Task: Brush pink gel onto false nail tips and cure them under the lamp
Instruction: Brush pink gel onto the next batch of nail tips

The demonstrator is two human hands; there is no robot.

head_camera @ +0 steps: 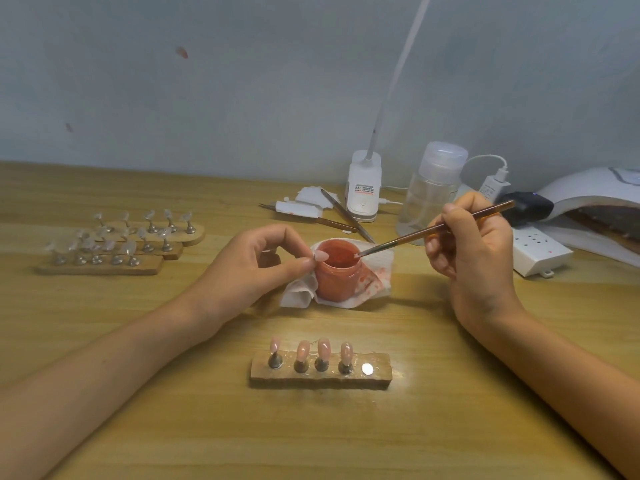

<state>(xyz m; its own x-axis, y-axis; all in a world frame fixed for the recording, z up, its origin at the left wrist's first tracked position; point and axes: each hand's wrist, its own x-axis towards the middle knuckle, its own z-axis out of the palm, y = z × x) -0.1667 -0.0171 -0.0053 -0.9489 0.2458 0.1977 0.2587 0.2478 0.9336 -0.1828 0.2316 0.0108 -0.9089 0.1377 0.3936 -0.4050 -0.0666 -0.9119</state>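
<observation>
With the left hand (249, 271) pinching the nail tip (321, 255) and the right hand (478, 265) gripping the brush (408, 237), lift only a small bead from the centre-frame gel jar (337, 277), wiping off excess.

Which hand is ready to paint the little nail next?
The right hand. It grips the brush, whose tip dips into the pink gel jar, right beside the nail tip that the left hand pinches at the jar's rim.

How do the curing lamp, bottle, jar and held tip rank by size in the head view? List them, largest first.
1. curing lamp, though partly out of frame
2. bottle
3. jar
4. tip
</observation>
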